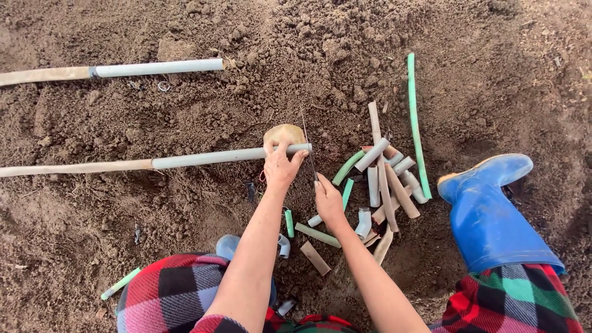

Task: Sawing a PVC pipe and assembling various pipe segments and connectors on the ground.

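Gripping the grey pipe [231,156] near its end, the L hand [280,166] is curled over it. A thin blade [310,154] is pinched by the R hand [328,200], set just beside the pipe end. Cut pipe offcuts [385,179] are piled to the right, w/ a blue rubber boot [490,213] beyond.

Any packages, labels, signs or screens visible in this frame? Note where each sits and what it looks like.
None in view: no package, label, sign or screen.
What shows instead is bare soil, grey pipes, a pile of cut hose and pipe pieces and a blue rubber boot.
The left hand grips the nearer grey pipe at its end; the right hand holds a thin blade against it.
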